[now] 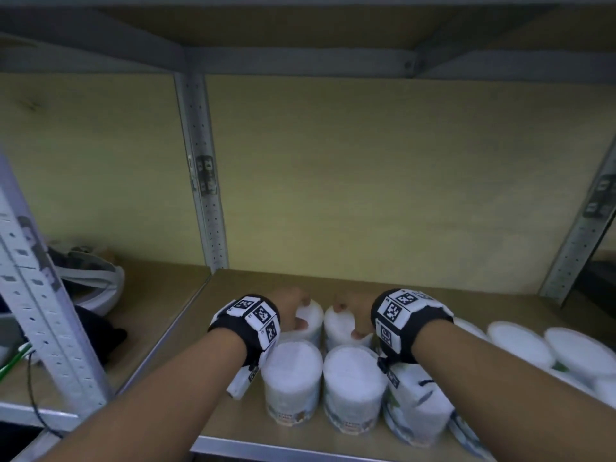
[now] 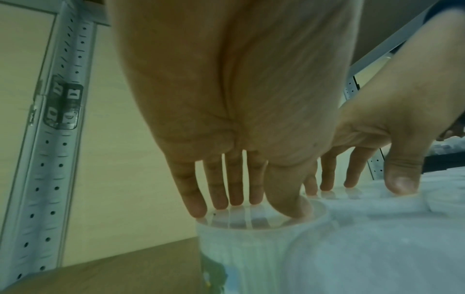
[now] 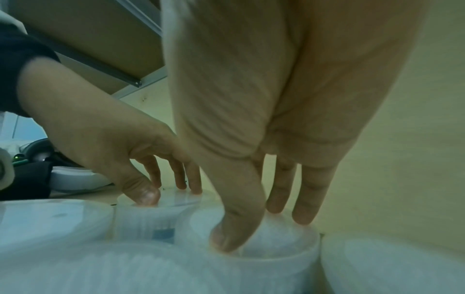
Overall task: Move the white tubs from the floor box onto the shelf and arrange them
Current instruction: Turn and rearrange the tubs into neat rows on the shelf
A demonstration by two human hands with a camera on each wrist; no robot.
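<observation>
Several white tubs stand on the wooden shelf. My left hand grips the back-left tub from above, fingers on the lid's far rim and thumb on its near rim; the left wrist view shows this left hand on the tub. Beside it, my right hand holds the neighbouring tub the same way. In the right wrist view the right hand is on that tub. Both tubs stand upright and close together, behind two front tubs.
More tubs crowd the shelf to the right. A perforated metal upright divides the bays and another upright stands near left. A grey-and-white bag lies in the left bay. Bare board lies behind and left of the tubs.
</observation>
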